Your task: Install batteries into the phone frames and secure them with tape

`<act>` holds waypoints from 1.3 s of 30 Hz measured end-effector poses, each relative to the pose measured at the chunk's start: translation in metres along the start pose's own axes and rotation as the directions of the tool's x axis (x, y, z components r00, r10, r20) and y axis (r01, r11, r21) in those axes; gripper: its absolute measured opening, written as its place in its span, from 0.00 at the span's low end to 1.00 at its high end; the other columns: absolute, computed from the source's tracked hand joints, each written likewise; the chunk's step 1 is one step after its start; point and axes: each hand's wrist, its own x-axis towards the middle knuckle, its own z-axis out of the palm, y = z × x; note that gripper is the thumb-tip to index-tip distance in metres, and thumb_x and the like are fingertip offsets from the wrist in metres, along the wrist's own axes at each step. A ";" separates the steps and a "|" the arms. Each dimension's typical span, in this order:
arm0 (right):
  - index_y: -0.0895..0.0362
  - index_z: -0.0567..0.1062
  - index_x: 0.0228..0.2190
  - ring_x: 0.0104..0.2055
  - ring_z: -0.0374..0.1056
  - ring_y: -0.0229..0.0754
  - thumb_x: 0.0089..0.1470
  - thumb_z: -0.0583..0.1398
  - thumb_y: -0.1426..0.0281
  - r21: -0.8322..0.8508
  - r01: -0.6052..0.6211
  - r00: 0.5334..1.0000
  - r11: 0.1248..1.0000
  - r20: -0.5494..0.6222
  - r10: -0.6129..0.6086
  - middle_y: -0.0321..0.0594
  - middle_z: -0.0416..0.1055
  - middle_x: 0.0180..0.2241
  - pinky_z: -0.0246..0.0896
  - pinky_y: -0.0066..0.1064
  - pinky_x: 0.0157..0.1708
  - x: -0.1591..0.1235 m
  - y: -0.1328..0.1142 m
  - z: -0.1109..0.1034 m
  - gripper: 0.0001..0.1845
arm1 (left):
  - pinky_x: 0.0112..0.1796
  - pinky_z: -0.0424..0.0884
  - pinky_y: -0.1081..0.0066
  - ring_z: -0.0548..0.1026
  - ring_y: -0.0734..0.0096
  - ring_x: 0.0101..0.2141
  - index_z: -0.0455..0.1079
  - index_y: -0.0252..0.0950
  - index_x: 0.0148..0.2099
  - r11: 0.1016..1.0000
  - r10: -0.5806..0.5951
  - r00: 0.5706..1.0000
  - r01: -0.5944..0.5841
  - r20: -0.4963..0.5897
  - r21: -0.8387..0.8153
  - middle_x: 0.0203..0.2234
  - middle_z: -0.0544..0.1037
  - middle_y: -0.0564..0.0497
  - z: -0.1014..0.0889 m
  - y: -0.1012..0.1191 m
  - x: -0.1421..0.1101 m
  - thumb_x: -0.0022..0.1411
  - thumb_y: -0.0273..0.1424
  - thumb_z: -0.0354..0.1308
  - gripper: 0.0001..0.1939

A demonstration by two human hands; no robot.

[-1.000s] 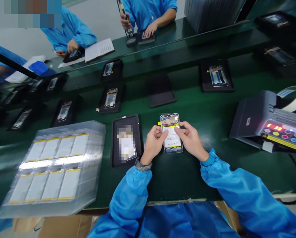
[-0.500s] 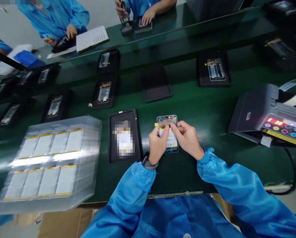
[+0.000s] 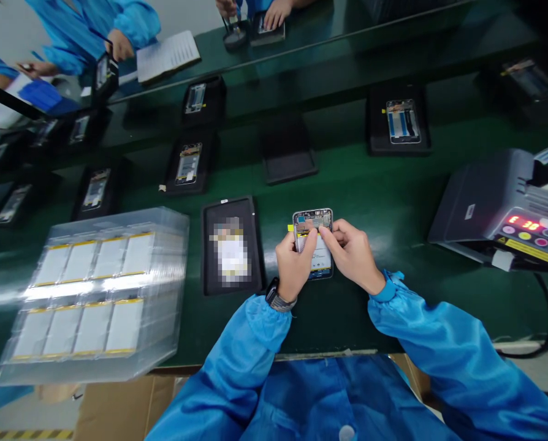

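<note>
An open phone frame [image 3: 314,229] with a white battery in it lies on the green belt [image 3: 375,202] in front of me. My left hand [image 3: 293,264] grips its left edge, thumb pressing on the upper part. My right hand [image 3: 354,254] holds the right edge, its fingers curled and its thumb pressing near the top of the battery. Both wrists wear blue sleeves; a watch sits on the left one.
A black tray [image 3: 230,245] holding a phone lies just left of my hands. A clear stack of battery trays [image 3: 94,294] fills the near left. A grey machine [image 3: 504,208] with lit buttons stands at the right. Several more black trays with phones lie farther off. Other people in blue work across the bench.
Both thumbs have slid up the phone from the battery's middle toward its top. The view has tilted down slightly; a person at the far left has lifted a tray.
</note>
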 end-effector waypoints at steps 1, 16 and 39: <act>0.53 0.61 0.27 0.20 0.55 0.33 0.66 0.58 0.52 -0.009 0.007 1.000 1.000 -0.005 -0.007 0.30 0.63 0.19 0.47 0.26 0.20 0.000 0.000 0.000 0.22 | 0.32 0.70 0.73 0.76 0.69 0.31 0.78 0.32 0.42 1.000 0.000 1.000 0.000 0.009 -0.008 0.31 0.81 0.48 0.000 0.001 0.000 0.64 0.40 0.63 0.15; 0.55 0.67 0.30 0.21 0.59 0.34 0.66 0.59 0.55 -0.039 0.043 0.998 0.998 -0.035 -0.044 0.33 0.68 0.22 0.51 0.27 0.22 -0.005 0.000 0.001 0.19 | 0.32 0.68 0.72 0.74 0.70 0.29 0.77 0.33 0.38 0.991 0.082 0.997 -0.080 -0.014 0.104 0.29 0.80 0.49 -0.003 -0.002 0.000 0.63 0.39 0.64 0.13; 0.53 0.66 0.28 0.21 0.65 0.37 0.54 0.67 0.47 0.269 -0.138 0.966 0.953 -0.176 0.189 0.35 0.72 0.23 0.58 0.28 0.20 -0.003 -0.003 0.014 0.25 | 0.31 0.71 0.73 0.76 0.70 0.30 0.77 0.33 0.40 0.989 -0.056 0.996 0.064 0.068 -0.133 0.30 0.80 0.49 0.005 0.002 -0.001 0.63 0.45 0.65 0.18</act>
